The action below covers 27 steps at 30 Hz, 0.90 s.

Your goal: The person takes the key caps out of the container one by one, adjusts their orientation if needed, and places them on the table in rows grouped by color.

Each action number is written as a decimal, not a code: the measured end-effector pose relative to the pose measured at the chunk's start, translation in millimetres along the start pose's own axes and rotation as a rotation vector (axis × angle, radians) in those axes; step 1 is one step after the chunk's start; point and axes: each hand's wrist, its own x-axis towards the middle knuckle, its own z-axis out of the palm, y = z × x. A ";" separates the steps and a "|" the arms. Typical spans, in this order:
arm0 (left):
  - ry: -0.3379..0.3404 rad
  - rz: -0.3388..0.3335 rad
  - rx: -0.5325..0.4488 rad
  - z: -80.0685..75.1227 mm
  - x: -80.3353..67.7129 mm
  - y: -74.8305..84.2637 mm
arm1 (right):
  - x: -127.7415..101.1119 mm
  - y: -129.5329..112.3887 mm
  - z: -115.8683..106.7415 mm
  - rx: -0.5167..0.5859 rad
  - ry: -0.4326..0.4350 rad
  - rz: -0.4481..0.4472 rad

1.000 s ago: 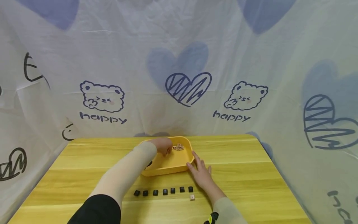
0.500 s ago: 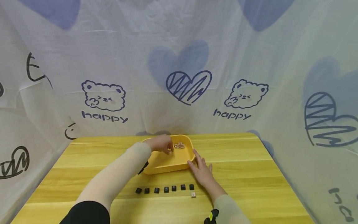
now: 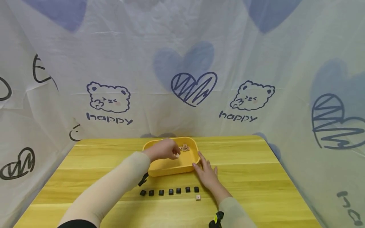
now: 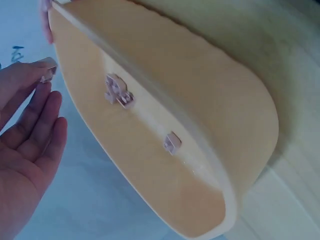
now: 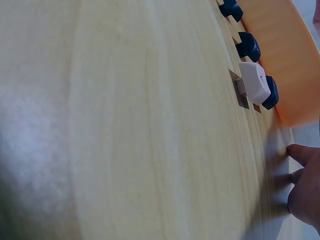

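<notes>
In the head view my left hand (image 3: 163, 149) is over the yellow plastic bin (image 3: 171, 171). Its thumb and fingertips pinch a pale keycap (image 4: 48, 71), whose hollow underside faces the left wrist camera. Several pinkish keycaps (image 3: 186, 148) lie on the bin's floor toward its back right. My right hand (image 3: 208, 177) rests against the bin's right front corner, fingers mostly straight, thumb on the near side. In front of the bin, several black keycaps (image 3: 171, 192) form a row on the table. One pale keycap (image 3: 198, 197) sits just below the row's right end.
The wood-grain table (image 3: 251, 183) reaches back to a white curtain (image 3: 159, 28) printed with hearts and bears. More curtain hangs at both sides. A black strap with a yellow mark (image 3: 217, 219) is on the right wrist.
My left hand has lifted from the bin's floor, and a pale keycap now shows at its fingertips. The right hand stays at the bin's corner. The head view has shifted slightly.
</notes>
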 end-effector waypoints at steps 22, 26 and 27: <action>0.232 -0.058 -0.282 41.6 -50.1 55.5 | 0.5 -2.2 -1.2 -0.011 -0.014 0.006; 0.226 -0.106 -0.329 55.0 -56.6 60.5 | 0.1 -2.7 -1.7 -0.009 -0.016 0.007; 0.227 -0.116 -0.322 58.6 -58.0 61.7 | -0.1 -2.8 -2.0 -0.009 -0.014 0.004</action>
